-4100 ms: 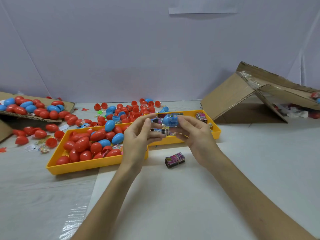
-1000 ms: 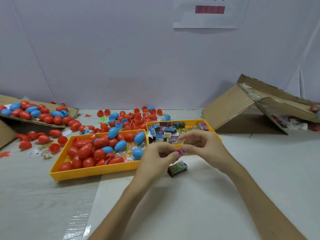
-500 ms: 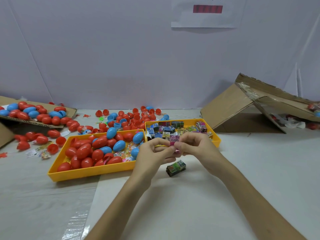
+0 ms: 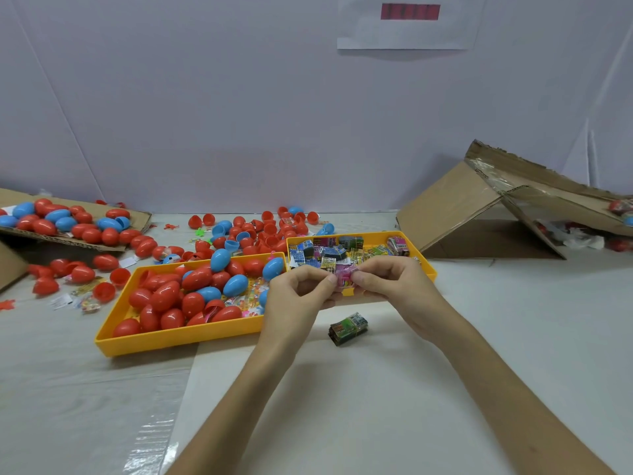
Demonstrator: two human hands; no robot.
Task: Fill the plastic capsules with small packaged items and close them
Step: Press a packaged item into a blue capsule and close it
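My left hand (image 4: 297, 292) and my right hand (image 4: 388, 282) meet above the front edge of the trays, both pinching a small pink packaged item (image 4: 345, 276) between their fingertips. A green and black packet stack (image 4: 348, 328) lies on the table just below the hands. The left yellow tray (image 4: 171, 339) holds several red and blue egg-shaped capsules (image 4: 191, 286). The right yellow tray (image 4: 423, 257) holds several small colourful packets (image 4: 329, 253).
Loose red and blue capsules (image 4: 253, 231) lie scattered behind the trays and on a flattened cardboard sheet (image 4: 68, 221) at the far left. A collapsed cardboard box (image 4: 479, 207) stands at the right. Clear tape (image 4: 150, 437) shines on the table at the near left.
Earlier both hands held a blue capsule over the trays; that capsule is gone from them. Over the last second they hold a pink packet and have lifted it slightly toward the right tray.
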